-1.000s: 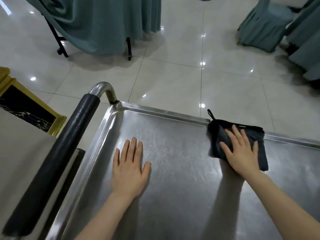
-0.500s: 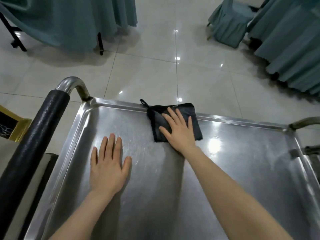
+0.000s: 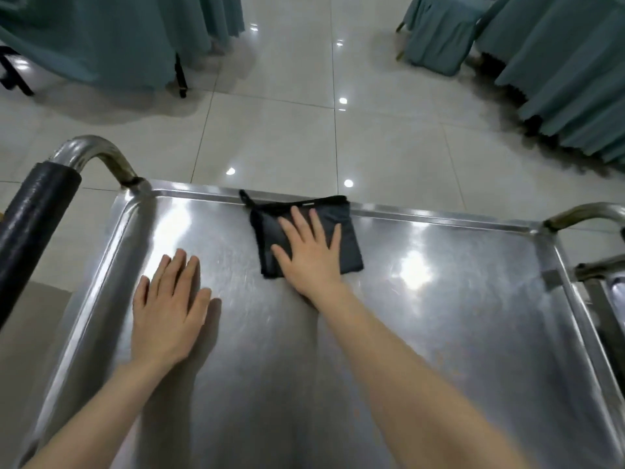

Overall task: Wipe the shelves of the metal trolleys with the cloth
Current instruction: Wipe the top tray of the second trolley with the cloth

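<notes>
The top shelf of a steel trolley (image 3: 439, 333) fills the lower view. A folded dark cloth (image 3: 348, 238) lies on it against the far rim, left of centre, with a small loop sticking out at its far left corner. My right hand (image 3: 309, 255) lies flat on the cloth with fingers spread, pressing it onto the metal. Flat on the bare shelf, nearer the left rim, rests my left hand (image 3: 169, 309), holding nothing.
A black padded push handle (image 3: 30, 238) rises at the left end, a bare metal handle (image 3: 581, 214) at the right. Part of another trolley (image 3: 608, 286) touches the right edge. Teal-draped tables (image 3: 118, 38) and a covered chair (image 3: 439, 35) stand on the glossy tile floor beyond.
My right hand has slid the cloth leftward along the far rim. The left hand has stayed flat on the shelf. The view has swung to the right, showing the right handle.
</notes>
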